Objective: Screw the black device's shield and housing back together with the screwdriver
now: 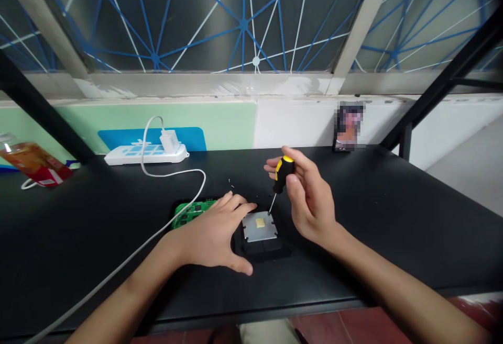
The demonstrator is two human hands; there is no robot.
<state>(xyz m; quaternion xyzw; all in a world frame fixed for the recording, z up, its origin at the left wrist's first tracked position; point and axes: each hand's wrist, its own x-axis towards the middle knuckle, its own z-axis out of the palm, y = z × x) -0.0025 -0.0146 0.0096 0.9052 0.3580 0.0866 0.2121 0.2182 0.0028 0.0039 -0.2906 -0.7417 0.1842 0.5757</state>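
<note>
My right hand point(312, 197) grips the black and yellow handle of a screwdriver point(283, 172). The screwdriver leans, its tip at the upper right corner of a square silver metal plate point(254, 233) with a small cream pad point(260, 222) in its middle. That plate lies in a black plastic housing point(267, 252). My left hand point(216, 229) is spread, fingers apart, across the housing's left side, its fingertips near the plate's upper left edge. Partly under the left hand is a green circuit board point(192, 213). Small loose screws point(231, 184) lie just beyond the fingers.
A white power strip point(129, 155) with a plugged-in charger point(170, 141) stands at the back left. Its white cable point(129, 260) runs across the table beside my left arm. A tilted drink bottle point(37, 163) is at far left; a blurred upright phone-like item point(349, 126) leans at the back right.
</note>
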